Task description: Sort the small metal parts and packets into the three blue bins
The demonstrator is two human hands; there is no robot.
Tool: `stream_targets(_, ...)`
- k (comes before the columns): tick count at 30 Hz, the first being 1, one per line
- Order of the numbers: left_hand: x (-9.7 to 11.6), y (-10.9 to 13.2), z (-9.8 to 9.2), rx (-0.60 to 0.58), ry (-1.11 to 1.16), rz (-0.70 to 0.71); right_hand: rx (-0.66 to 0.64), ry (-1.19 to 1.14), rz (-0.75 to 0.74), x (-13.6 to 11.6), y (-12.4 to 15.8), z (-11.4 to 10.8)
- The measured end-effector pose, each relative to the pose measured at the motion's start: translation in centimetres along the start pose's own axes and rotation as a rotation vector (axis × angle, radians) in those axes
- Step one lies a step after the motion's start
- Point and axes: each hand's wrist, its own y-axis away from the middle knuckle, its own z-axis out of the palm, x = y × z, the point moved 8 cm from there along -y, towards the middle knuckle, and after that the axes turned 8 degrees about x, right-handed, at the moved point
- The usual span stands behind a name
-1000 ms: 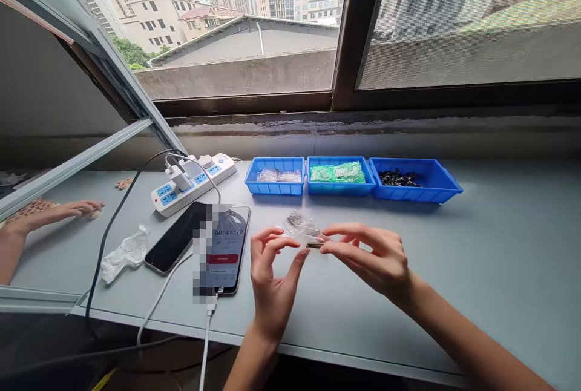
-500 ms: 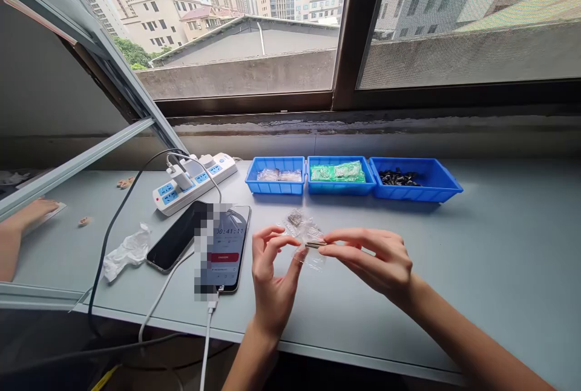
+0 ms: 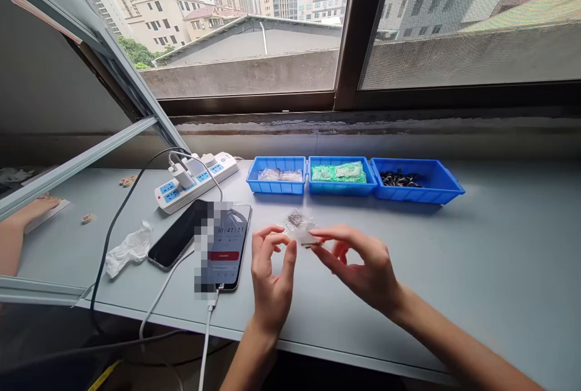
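Between thumb and fingertips, my right hand (image 3: 361,261) pinches some small thin metal pieces (image 3: 311,244), too small to make out well. My left hand (image 3: 272,276) is just left of them, its thumb and forefinger apart and nothing visible between them. Beyond the fingertips a clear plastic bag (image 3: 307,221) lies on the grey table, with a small dark clump (image 3: 295,217) in or on it. Part of the bag is hidden behind my right fingers.
Three blue bins stand by the wall, holding clear packets (image 3: 279,175), green packets (image 3: 338,171) and black parts (image 3: 399,178). At left are a power strip (image 3: 195,184), two phones (image 3: 229,246), cables and crumpled tissue (image 3: 129,250). Another person's hand (image 3: 43,204) shows behind the metal frame.
My left thumb has come away from the metal pieces, and its fingers have parted. My right hand has shifted slightly left with the pieces.
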Motion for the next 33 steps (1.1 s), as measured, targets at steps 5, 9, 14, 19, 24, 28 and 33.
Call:
stream_targets(5, 0.6, 0.1, 0.3, -0.023, 0.028, 0.073, -0.027, -0.266, 0.578, 4.0, 0.7, 0.8)
stream_targets(9, 0.5, 0.3, 0.6, -0.051, 0.075, 0.071, 0.006, -0.249, 0.683, 5.5, 0.6, 0.3)
stream_targets(14, 0.4, 0.5, 0.8, -0.087, 0.111, 0.044, 0.020, -0.082, 0.682, 7.2, 0.0, -0.8)
stream_targets(19, 0.2, 0.7, 0.4, -0.056, 0.168, 0.015, 0.023, 0.068, 0.627, 8.7, -0.4, -1.6)
stream_targets(24, -0.3, 1.0, 0.2, -0.048, 0.187, -0.006, 0.002, 0.026, 0.655, 9.7, -1.0, -0.5)
stream_targets(28, -0.6, 1.0, 0.0, -0.013, 0.175, -0.005, -0.063, -0.036, 0.610, 9.9, -3.3, 2.2)
stream_targets(33, -0.6, 0.8, -0.3, 0.032, 0.138, 0.004, -0.089, -0.033, 0.558, 10.7, -6.8, 4.6)
